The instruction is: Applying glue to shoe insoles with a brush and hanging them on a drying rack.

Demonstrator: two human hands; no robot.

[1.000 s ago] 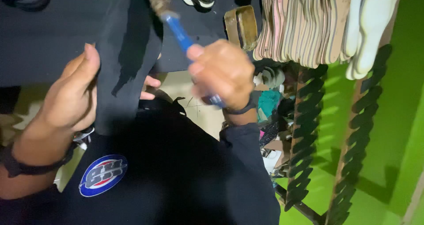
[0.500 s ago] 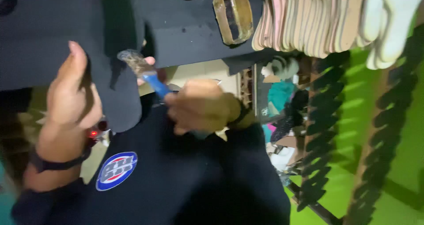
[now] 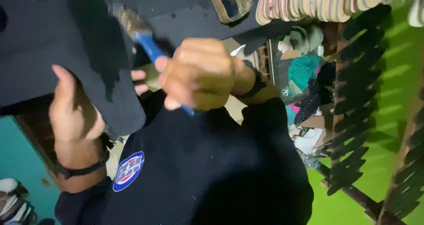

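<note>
While right hand (image 3: 201,75) grips blue brush (image 3: 148,42), left hand (image 3: 75,112) pinches dark sole (image 3: 104,75), bristles blurred.

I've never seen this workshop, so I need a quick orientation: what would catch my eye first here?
At centre, the right hand grips a blue-handled brush, bristles against a dark sole-shaped sheet that the left hand holds from below. To the right, a bright green wall stands behind a rack of stacked soles.
</note>
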